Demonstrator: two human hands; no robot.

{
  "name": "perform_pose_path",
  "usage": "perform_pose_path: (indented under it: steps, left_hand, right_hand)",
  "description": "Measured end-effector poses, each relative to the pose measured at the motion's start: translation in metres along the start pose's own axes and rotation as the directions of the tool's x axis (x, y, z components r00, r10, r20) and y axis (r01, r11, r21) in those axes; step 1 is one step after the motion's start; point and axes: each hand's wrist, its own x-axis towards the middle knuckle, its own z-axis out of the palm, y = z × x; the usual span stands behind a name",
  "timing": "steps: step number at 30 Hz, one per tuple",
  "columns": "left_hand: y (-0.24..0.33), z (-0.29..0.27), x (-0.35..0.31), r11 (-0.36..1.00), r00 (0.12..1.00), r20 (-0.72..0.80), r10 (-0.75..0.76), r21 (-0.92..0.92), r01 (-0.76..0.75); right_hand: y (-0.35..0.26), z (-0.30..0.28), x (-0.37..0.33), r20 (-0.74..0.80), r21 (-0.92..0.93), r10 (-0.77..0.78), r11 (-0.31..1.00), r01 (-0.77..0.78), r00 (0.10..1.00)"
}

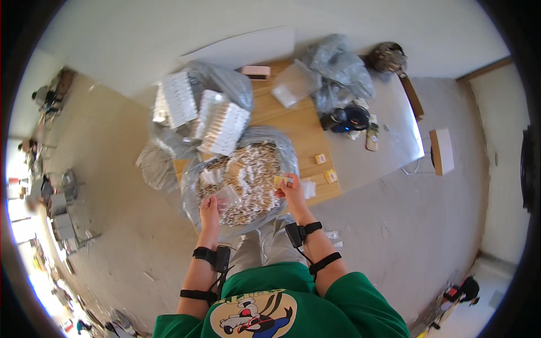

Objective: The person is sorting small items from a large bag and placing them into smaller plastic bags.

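My left hand [211,209] pinches a small clear plastic bag [227,196], fingers closed on its edge. In my right hand [292,190] is a small yellow packet [279,181], gripped between thumb and fingers. Both hands are over a grey plastic bag [288,151], spread wide at the table's near edge. It holds a heap of small white-and-brown stick-like pieces [251,194], too small to name. Two more yellow packets, one farther back [320,159] and one nearer [330,177], lie on the wooden table to the right of my right hand.
Stacked white packs [178,99] fill another grey bag at the back left of the wooden table [304,124]. A pink box [256,72] and crumpled plastic [338,67] lie behind. Dark round objects [353,118] and a phone-like item [372,137] sit on the grey table.
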Motion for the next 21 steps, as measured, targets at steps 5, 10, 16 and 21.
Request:
perform_pose_path:
  steps: [5,10,16,21]
  left_hand:
    - [-0.011,0.062,0.0,0.999,0.995,0.092,-0.037,0.032,0.035]
    - [-0.036,0.098,0.001,0.991,0.981,0.163,-0.102,0.1,0.087]
    - [-0.07,0.141,0.007,0.964,0.96,0.192,-0.201,0.212,0.16]
    - [-0.091,0.194,0.012,0.949,0.938,0.264,-0.225,0.278,0.149]
  right_hand:
    - [0.043,-0.126,0.037,-0.238,-0.118,-0.023,0.993,-0.005,0.971]
    - [0.053,-0.226,0.061,-0.443,-0.642,-0.192,0.75,-0.16,0.876]
    - [0.051,-0.258,0.107,-0.402,-0.797,-0.201,0.558,-0.233,0.893]
    - [0.054,-0.268,0.134,-0.375,-0.874,-0.235,0.412,-0.257,0.897]
